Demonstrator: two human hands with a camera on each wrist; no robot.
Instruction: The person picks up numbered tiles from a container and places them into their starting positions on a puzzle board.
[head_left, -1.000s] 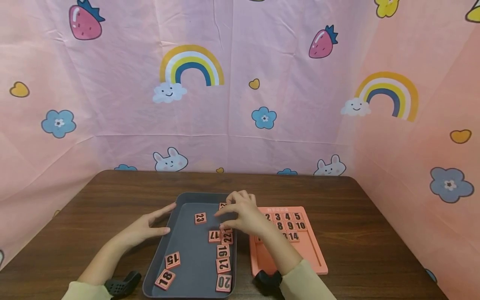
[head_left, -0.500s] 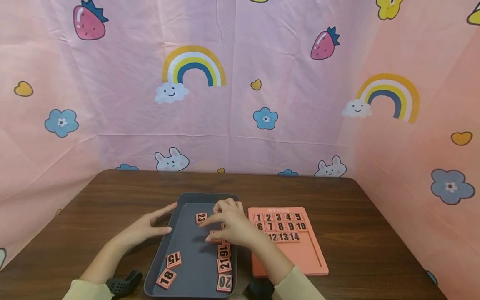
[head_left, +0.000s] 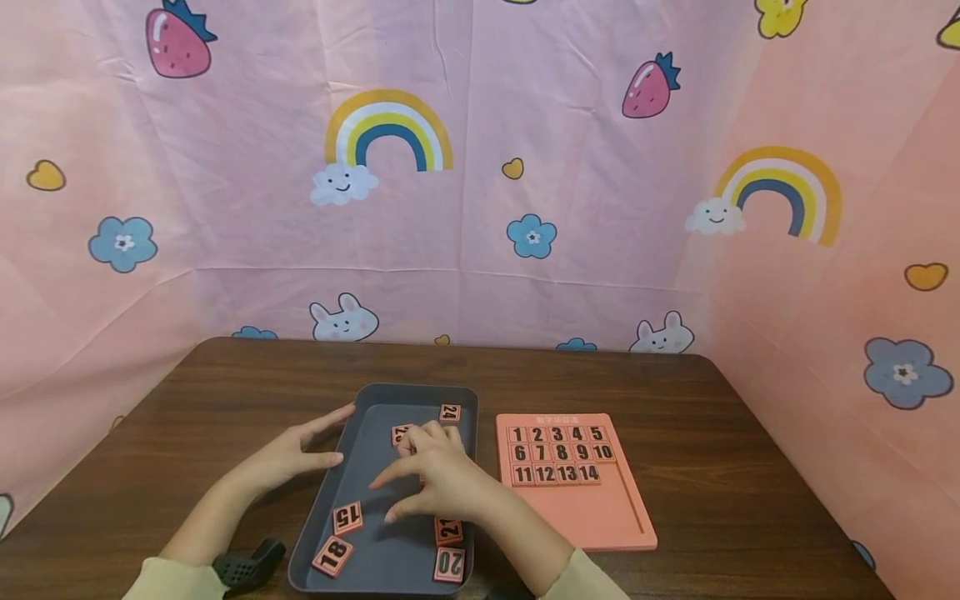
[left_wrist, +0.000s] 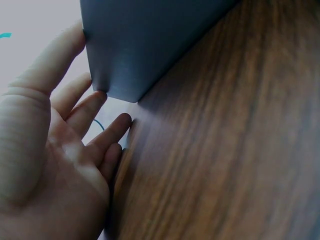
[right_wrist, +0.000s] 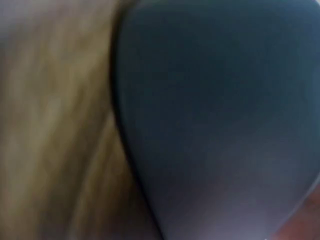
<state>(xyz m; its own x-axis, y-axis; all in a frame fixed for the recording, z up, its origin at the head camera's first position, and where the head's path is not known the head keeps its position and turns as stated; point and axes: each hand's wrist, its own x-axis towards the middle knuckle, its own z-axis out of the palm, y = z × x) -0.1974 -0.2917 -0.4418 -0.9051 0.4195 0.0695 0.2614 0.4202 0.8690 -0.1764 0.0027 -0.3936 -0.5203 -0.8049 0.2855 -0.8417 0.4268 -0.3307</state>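
Note:
My left hand (head_left: pixel 283 460) rests at the left rim of a dark grey tray (head_left: pixel 390 554), fingers and thumb spread. In the left wrist view, its fingertips (left_wrist: pixel 97 95) meet the tray's outer wall (left_wrist: pixel 145 40). Over the tray's middle hovers my right hand (head_left: pixel 444 482), thumb and index finger apart with nothing between them. Just left of those two fingers lies a pink number tile 15 (head_left: pixel 347 517), with tile 18 (head_left: pixel 332 557) below it. Tiles 21 (head_left: pixel 448 531) and 20 (head_left: pixel 449 566) line the tray's right side. Tile 23 (head_left: pixel 400 434) is partly covered; other tiles are hidden.
Right of the tray lies a pink number-puzzle board (head_left: pixel 577 517) with tiles 1 to 14 in rows. Tile 24 (head_left: pixel 450 413) sits at the tray's far right corner. Tray wall (right_wrist: pixel 215 110) fills most of the right wrist view. A patterned cloth (head_left: pixel 480 208) hangs behind the wooden table (head_left: pixel 720 467).
My right hand has moved left and nearer across the tray, from the far right side toward tile 15, uncovering tile 24 and the board's rows. My left hand stays at the rim.

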